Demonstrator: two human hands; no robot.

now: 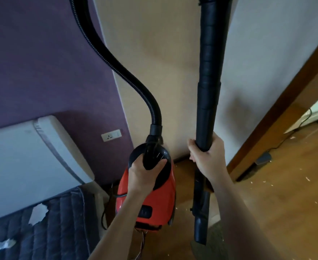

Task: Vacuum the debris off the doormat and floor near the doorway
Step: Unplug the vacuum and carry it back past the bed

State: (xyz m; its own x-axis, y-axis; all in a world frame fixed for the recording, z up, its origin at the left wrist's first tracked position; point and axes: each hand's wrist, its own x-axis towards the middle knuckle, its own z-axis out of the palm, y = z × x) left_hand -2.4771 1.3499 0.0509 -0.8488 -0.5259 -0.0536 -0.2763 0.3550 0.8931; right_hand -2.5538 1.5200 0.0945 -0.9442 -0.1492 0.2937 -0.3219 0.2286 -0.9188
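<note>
At the left edge a dark quilted blanket (56, 231) is lying, and a white wall socket (111, 135) is sitting on the purple wall. A black hose (116, 66) is curving down into the red vacuum cleaner (163, 199). Any writing on it is too blurry to read. The left hand (145, 175) is curling its fingers round the vacuum's black handle (152, 156) and holding it up off the floor (276, 194). Just beside it, the right hand (207, 158) is wrapping tight round the long black tube (210, 72), which is standing upright. The tube's bottom end is hanging over a dark mat (214, 243) at the bottom edge. Small white bits (176, 178) are lying on the wooden floor to the right, near the brown door frame (285, 102).
</note>
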